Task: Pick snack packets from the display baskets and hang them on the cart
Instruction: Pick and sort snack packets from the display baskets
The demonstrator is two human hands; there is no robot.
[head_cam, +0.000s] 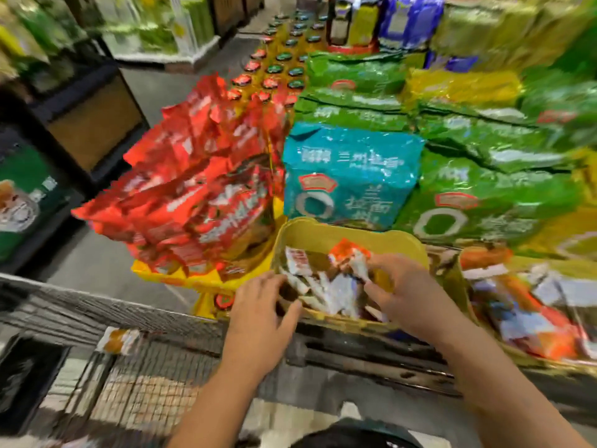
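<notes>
Green bags [484, 202], a teal bag [349, 176] and leaning red bags [200, 195] are crowding the far side of the yellow basket [339, 236]. The wire cart [145, 392] is standing near left, with one packet [118, 341] hanging on it. Snack packets [336, 292] are lying jumbled in the basket. The right hand [403, 286] is pinching an orange-white packet [350, 253] in its grip, long axis running near-far. The left hand [261, 305] is touching the near-left rim, its grip too blurred to tell.
</notes>
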